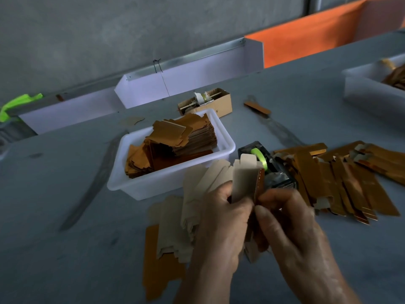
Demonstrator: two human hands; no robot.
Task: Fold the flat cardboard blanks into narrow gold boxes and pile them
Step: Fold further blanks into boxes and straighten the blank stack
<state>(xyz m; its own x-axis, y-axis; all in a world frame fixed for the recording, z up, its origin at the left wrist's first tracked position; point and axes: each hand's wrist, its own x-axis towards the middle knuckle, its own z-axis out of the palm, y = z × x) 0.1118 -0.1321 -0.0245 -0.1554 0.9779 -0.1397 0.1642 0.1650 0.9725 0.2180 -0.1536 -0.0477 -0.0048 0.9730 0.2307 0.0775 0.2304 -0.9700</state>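
1. Where the two hands meet at lower centre, a single cardboard blank [246, 183] stands nearly upright between them, its plain beige side toward the camera and a gold edge showing along its right side.
2. The left hand [221, 222] grips the lower part of this blank, fingers curled round it from the left.
3. The right hand [293, 229] pinches the blank's gold right edge, thumb and fingers curled onto it.
4. A loose spread of flat blanks [175, 229] lies on the grey table [54, 205] just left of and beneath the left hand, mostly beige side up; one gold piece shows at its lower left.
5. A white plastic bin [153, 185] sits beyond the hands and holds a stack of gold blanks [182, 139], some leaning against the stack.
6. A pile of folded narrow gold boxes [341, 178] lies fanned out on the table to the right of the hands.
7. A black tape dispenser [266, 165] with a green roll stands between the bin and the box pile, directly behind the held blank.
8. A small brown carton [219, 104] sits behind the bin; its contents are too small to identify.
9. A single gold box [257, 109] lies alone further back on the table.
10. A second white bin [372, 88] is partly visible at the right edge, its contents blurred.
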